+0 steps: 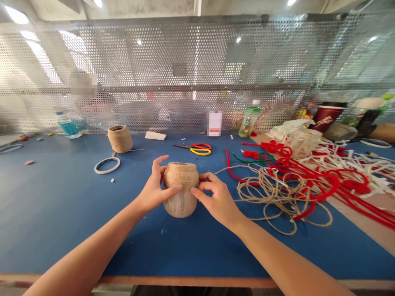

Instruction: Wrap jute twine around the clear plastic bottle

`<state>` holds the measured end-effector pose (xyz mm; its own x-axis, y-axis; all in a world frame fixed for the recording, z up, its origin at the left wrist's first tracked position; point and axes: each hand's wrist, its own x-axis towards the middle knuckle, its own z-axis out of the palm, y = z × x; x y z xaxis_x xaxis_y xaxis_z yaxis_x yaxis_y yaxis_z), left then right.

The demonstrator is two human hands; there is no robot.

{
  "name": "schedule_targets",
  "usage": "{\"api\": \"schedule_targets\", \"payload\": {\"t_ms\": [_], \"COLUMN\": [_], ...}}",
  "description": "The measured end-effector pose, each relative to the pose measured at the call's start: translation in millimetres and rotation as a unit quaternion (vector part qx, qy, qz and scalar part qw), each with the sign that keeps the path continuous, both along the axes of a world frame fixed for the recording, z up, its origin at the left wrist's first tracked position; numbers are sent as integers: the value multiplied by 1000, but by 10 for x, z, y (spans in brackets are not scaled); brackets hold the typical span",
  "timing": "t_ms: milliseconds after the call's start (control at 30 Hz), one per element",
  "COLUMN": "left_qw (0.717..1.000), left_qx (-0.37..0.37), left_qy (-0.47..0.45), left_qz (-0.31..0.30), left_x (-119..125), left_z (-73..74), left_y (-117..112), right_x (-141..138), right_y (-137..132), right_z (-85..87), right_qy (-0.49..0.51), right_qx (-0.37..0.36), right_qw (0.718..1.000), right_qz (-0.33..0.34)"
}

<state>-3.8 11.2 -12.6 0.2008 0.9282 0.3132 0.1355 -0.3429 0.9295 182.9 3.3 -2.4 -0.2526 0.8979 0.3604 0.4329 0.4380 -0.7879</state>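
Observation:
A jar (180, 204) stands upright on the blue table, its upper half wound with jute twine and its lower part bare and cloudy. My left hand (154, 186) grips its left side, thumb across the front and index finger raised off it. From the other side my right hand (218, 201) presses thumb and bent fingers against the wound band; whether it pinches the twine end is hidden. A loose pile of jute twine (268, 187) lies right of my right hand, one strand reaching toward it. Behind the jar are scissors (197, 149) with red and yellow handles.
Back left stand a twine-wrapped jar (120, 139) and a blue-labelled bottle (68, 125), with a white tape ring (107, 165) nearby. A green-labelled bottle (249, 119) is near the perforated metal screen (173, 61). Red fuzzy stems (333, 181) and white strips (370, 164) clutter the right.

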Motion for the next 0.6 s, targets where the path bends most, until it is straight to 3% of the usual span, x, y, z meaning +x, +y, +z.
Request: {"api": "schedule_targets", "payload": {"t_ms": [300, 600], "left_qw": [998, 998], "left_qx": [48, 27], "left_qy": [46, 45], "left_qz": [24, 45], "left_x": [55, 46], "left_z": [28, 29], "left_y": [-65, -60], "right_x": [-5, -2], "right_y": [-41, -62], "right_z": [-25, -32], "right_qy": [2, 12], "right_qx": [51, 65], "right_qw": [999, 998], "right_qz": [-2, 14]}}
